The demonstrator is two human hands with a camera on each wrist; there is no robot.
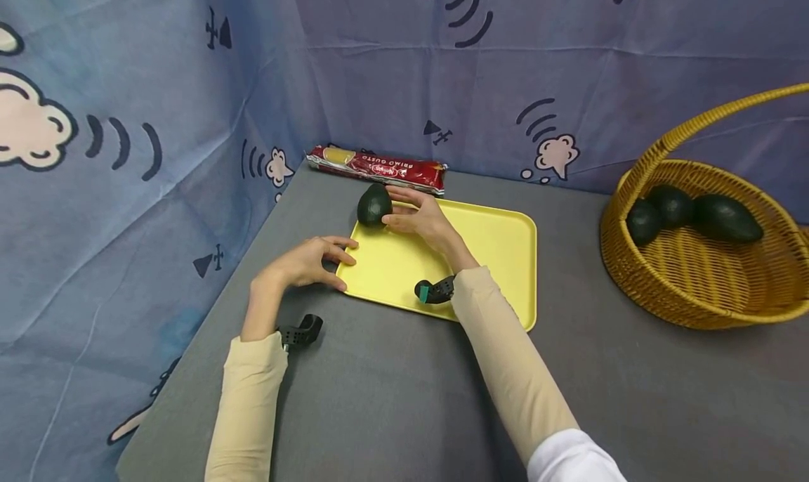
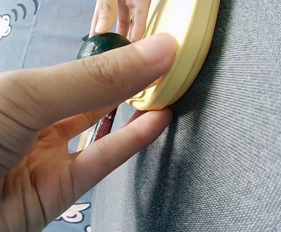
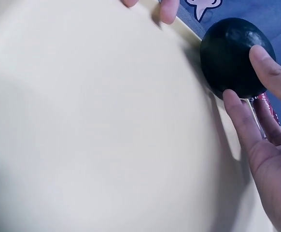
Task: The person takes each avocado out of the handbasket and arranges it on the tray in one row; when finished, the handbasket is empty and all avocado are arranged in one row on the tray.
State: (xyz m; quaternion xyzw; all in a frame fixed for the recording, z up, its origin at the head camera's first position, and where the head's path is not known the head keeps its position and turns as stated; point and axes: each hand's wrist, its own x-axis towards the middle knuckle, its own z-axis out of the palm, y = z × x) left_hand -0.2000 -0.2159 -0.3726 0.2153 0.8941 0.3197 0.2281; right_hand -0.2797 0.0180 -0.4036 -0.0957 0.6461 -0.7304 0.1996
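Observation:
A dark green avocado point(image 1: 374, 205) is at the far left corner of the yellow tray point(image 1: 487, 236). My right hand point(image 1: 420, 218) holds it from the right side, with thumb and fingertips against its skin, as the right wrist view also shows. My left hand point(image 1: 310, 263) grips the tray's left edge near the front corner. In the left wrist view, the thumb point(image 2: 157, 48) lies over the rim while another finger point(image 2: 150, 125) touches the tray from below. The avocado point(image 2: 102, 44) is partly hidden behind that thumb there.
Behind the tray, a red packet point(image 1: 379, 167) lies along the wall cloth. A yellow wicker basket point(image 1: 689, 310) with a tall handle stands at the right, holding three dark avocados point(image 1: 727, 218). Patterned blue cloth point(image 1: 189, 116) borders the grey table point(image 1: 379, 398) at the back and left.

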